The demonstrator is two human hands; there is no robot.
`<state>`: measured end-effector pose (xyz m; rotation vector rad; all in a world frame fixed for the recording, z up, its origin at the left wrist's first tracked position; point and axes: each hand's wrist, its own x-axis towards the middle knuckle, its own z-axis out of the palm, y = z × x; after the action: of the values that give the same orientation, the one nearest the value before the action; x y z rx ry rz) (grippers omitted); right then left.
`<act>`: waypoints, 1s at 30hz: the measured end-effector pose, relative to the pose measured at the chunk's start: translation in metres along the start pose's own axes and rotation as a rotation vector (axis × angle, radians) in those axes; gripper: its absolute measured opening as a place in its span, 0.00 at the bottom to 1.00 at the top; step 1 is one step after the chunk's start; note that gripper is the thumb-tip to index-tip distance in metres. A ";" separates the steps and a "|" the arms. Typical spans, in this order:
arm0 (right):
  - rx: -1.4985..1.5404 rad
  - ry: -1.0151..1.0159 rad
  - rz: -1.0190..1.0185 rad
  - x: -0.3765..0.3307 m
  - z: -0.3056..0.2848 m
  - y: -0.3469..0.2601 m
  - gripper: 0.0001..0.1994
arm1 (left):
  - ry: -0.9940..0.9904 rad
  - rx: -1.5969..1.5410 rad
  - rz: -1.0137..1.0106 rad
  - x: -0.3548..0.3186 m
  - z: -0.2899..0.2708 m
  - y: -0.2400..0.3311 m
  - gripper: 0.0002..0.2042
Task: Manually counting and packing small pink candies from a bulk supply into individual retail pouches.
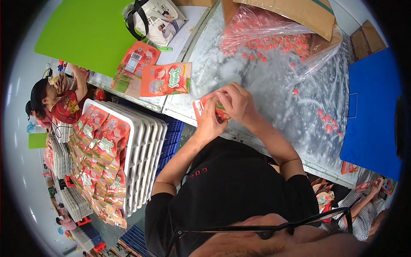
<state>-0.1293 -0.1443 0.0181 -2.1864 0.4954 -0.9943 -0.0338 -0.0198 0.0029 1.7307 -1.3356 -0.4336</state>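
Near the table's front edge, both my hands grip one red pouch [198, 105] with a picture on it. My left hand [210, 120] is closed on its lower side, and my right hand [238, 103] bends its fingers over the top edge. The fingers hide much of the pouch, so I cannot tell if its mouth is apart. To the left on the table lies a flat red and tan pouch [166, 80], with more pouches [136, 64] partly under it.
A tipped cardboard box [295, 12] with a see-through liner spills small red pieces [274, 45] onto the metal table [257, 85]. Stacked white trays [143, 158] with pouches stand at left. A green board [85, 34], tote bag [160, 23] and blue panel [372, 111] border the table. Other people work nearby.
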 end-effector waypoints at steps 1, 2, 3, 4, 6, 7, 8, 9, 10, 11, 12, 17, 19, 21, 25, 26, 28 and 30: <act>-0.002 0.002 -0.002 0.001 0.003 0.000 0.08 | 0.012 0.007 0.002 -0.002 0.003 -0.002 0.40; 0.037 0.029 0.011 0.002 0.006 0.000 0.07 | 0.012 0.007 0.005 -0.003 0.006 -0.005 0.40; 0.076 0.056 0.024 0.004 0.007 0.000 0.08 | 0.011 -0.033 -0.069 -0.004 0.009 -0.009 0.39; 0.074 0.058 0.024 0.004 0.005 -0.002 0.08 | 0.009 -0.074 -0.143 -0.004 0.011 -0.012 0.39; 0.267 -0.028 0.079 0.003 0.002 -0.009 0.07 | 0.009 -0.123 -0.181 -0.001 0.012 -0.018 0.39; 0.265 -0.026 0.080 0.003 0.003 -0.008 0.07 | 0.008 -0.171 -0.220 0.001 0.013 -0.018 0.38; 0.292 0.007 0.102 0.003 0.005 -0.007 0.06 | 0.007 -0.172 -0.219 0.003 0.013 -0.016 0.38; 0.320 0.038 0.126 0.004 0.006 -0.006 0.06 | 0.000 -0.152 -0.191 0.004 0.014 -0.014 0.38; 0.321 0.036 0.128 0.006 0.006 -0.004 0.06 | -0.006 -0.131 -0.166 0.004 0.014 -0.012 0.37; 0.318 0.055 0.235 0.012 0.004 -0.001 0.06 | -0.006 -0.131 -0.171 0.005 0.015 -0.011 0.37; 0.315 0.073 0.341 0.017 0.003 0.003 0.06 | 0.041 -0.008 -0.052 0.009 0.016 -0.011 0.36; 0.831 0.067 0.337 0.028 -0.004 0.022 0.08 | 0.109 0.020 -0.017 0.014 0.011 -0.011 0.34; 0.618 0.208 0.213 0.034 0.000 0.063 0.12 | 0.102 -0.163 -0.166 0.012 0.004 -0.011 0.34; 0.165 0.161 0.124 0.046 0.011 0.116 0.14 | 0.178 -0.289 -0.166 0.007 0.001 -0.016 0.34; -0.678 0.196 -0.040 0.081 0.048 0.185 0.20 | 0.246 -0.395 -0.131 0.005 -0.012 -0.015 0.34; -0.679 0.201 -0.045 0.091 0.051 0.191 0.20 | 0.233 -0.452 -0.196 0.002 -0.015 -0.013 0.35; -0.742 0.090 0.000 0.101 0.058 0.201 0.18 | 0.227 -0.450 -0.187 -0.001 -0.017 -0.021 0.36; -0.675 0.038 0.031 0.089 0.056 0.210 0.18 | 0.245 -0.444 -0.213 -0.004 -0.021 -0.022 0.36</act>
<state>-0.0425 -0.3188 -0.1132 -2.7317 0.9930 -0.9407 -0.0071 -0.0069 -0.0044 1.4969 -0.8101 -0.5692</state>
